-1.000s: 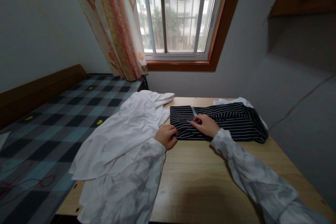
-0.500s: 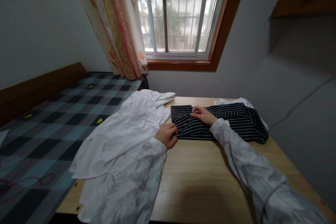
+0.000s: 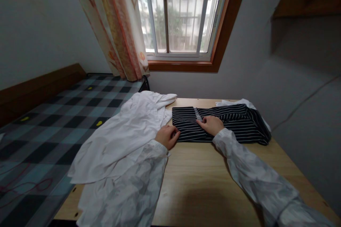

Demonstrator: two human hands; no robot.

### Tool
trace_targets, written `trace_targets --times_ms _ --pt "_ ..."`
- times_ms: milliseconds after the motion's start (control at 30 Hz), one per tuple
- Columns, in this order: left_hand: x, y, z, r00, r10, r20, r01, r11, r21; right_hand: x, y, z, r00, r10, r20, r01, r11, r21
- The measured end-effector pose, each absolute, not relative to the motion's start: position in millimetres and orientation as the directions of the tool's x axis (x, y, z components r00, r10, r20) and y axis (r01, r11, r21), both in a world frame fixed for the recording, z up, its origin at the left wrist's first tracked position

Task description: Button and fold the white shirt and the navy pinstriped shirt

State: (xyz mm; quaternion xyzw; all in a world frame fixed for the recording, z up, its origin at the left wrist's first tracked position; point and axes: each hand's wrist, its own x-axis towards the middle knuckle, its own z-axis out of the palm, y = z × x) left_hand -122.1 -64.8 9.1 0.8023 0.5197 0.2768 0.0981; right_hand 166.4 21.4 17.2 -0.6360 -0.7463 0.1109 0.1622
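Note:
A black garment with thin white stripes [image 3: 234, 127] lies folded in a long strip across the table. My left hand [image 3: 167, 137] is at its left end, thumb and fingers pinched on the front corner. Over the middle of the strip, my right hand [image 3: 212, 125] has its thumb and fingertips closed on the striped cloth. A small pale strip [image 3: 197, 114] shows on the garment just beyond those fingertips. The white garment [image 3: 128, 131] spreads loosely to the left, partly under my left forearm.
More white cloth [image 3: 246, 103] shows behind the striped garment. The wooden table [image 3: 191, 181] stands beside a bed with a checked cover [image 3: 87, 113], where a thin red cord [image 3: 39, 184] lies. A window [image 3: 181, 17] and a flowered curtain [image 3: 119, 28] are at the back.
My right hand has come nearer and slightly right along the striped garment, and the pale strip now shows. My left hand stays at the left corner, its fingers shifted slightly.

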Motion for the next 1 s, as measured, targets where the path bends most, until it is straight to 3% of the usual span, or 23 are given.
trace_targets --times_ms 100,233,400,467,533,633,733,800,900,1000 --pt "-125 -61 6 0.242 0.891 0.383 0.790 -0.410 0.456 168 25 3 -0.246 0.966 0.083 0.764 0.246 -0.596" --pt "-128 -58 2 0.244 0.860 0.448 0.755 -0.458 0.468 169 34 -11 -0.282 0.948 0.146 0.388 0.252 -0.887" --pt "-129 -57 -2 0.278 0.850 0.448 0.743 -0.486 0.461 171 47 -10 -0.168 0.974 0.154 0.124 0.176 -0.977" --pt "-129 -57 -3 0.277 0.848 0.451 0.741 -0.488 0.462 171 49 -9 -0.119 0.978 0.171 0.147 0.187 -0.971" --pt "-129 -56 -2 0.276 0.851 0.448 0.745 -0.483 0.460 172 46 -6 -0.083 0.965 0.248 0.284 0.261 -0.922" --pt "-128 -56 -1 0.242 0.865 0.439 0.770 -0.447 0.455 174 27 -2 -0.087 0.911 0.404 0.601 0.371 -0.708" --pt "-127 -57 -2 0.150 0.887 0.438 0.804 -0.367 0.468 176 1 1 -0.138 0.919 0.369 0.822 0.314 -0.475" --pt "-124 -58 -1 0.063 0.905 0.422 0.821 -0.287 0.493 177 -14 0 -0.158 0.944 0.291 0.876 0.270 -0.400" --pt "-115 -56 5 -0.082 0.941 0.329 0.827 -0.120 0.549 178 -24 -5 -0.226 0.950 0.216 0.857 0.299 -0.420" --pt "-105 -48 17 -0.200 0.972 0.121 0.823 0.100 0.559 179 -26 -12 -0.275 0.937 0.215 0.770 0.348 -0.535"
